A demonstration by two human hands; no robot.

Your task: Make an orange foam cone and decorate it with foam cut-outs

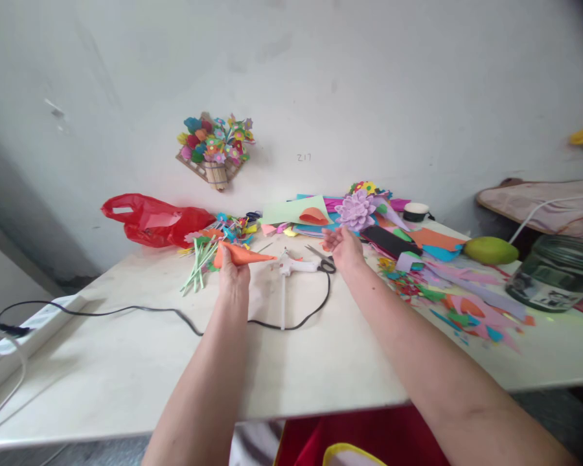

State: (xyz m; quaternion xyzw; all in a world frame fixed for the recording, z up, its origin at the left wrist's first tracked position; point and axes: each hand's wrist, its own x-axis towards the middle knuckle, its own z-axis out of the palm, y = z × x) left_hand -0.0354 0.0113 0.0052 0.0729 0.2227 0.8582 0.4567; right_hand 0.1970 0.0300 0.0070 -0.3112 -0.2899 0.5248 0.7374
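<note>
My left hand [233, 277] is closed around an orange foam-paper cone [245, 255], whose tip points right. My right hand [342, 247] is raised over the table with its fingers spread, palm partly turned up. A speck of orange shows by its fingertips, and I cannot tell whether they touch it. Between the hands stands a white hot glue gun [301, 265], a pale glue stick [282, 304] sticking out toward me. Black-handled scissors [327, 264] lie just below my right hand. Light green paper stems [194, 275] lie to the left of the cone.
A red plastic bag [160, 223] sits at the back left. Coloured foam sheets [282, 210], a purple flower [356, 209] and scraps [466, 307] spread across the back and right. A glass jar [554, 275] stands at far right. A black cord [140, 309] runs to a power strip [39, 330].
</note>
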